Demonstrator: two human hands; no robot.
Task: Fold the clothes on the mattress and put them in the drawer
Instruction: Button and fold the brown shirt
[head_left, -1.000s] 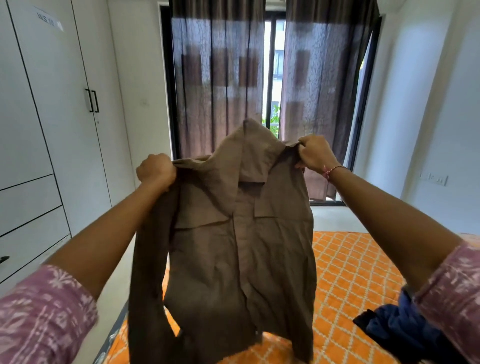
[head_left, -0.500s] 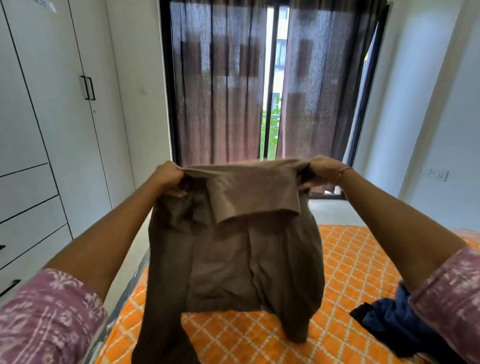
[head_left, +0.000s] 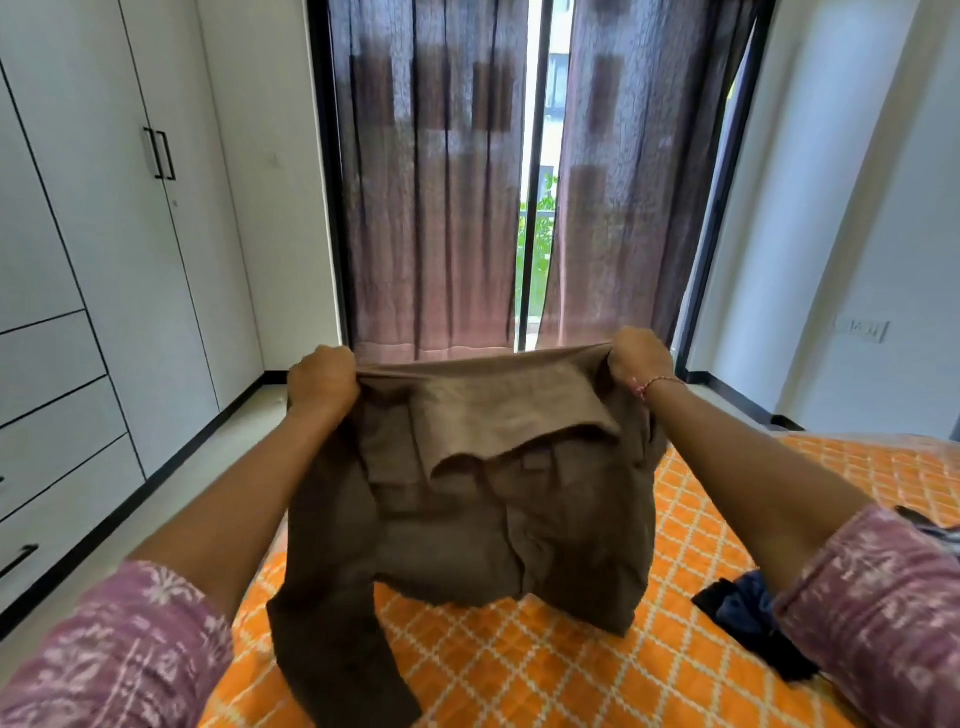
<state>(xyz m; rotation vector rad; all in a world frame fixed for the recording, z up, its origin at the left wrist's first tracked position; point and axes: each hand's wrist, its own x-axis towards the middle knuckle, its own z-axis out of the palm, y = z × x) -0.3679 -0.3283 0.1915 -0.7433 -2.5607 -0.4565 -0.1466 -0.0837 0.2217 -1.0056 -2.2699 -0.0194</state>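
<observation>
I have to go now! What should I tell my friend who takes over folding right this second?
Left hand and right hand each grip a top corner of the brown shirt, held up over the orange mattress. The shirt is not yet laid flat or folded. A dark blue garment lies unfolded on the mattress at the right. The drawers on the left are shut. Left: fold both, put them in a drawer.

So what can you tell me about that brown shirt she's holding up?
The brown shirt looks like a soft, creased woven fabric with a front placket. It hangs in the air over the orange patterned mattress, stretched between the left hand and the right hand, which grip its top edge at either end. The upper part flops forward over the front. One long sleeve dangles at the left, and its lower end reaches the mattress.
</observation>
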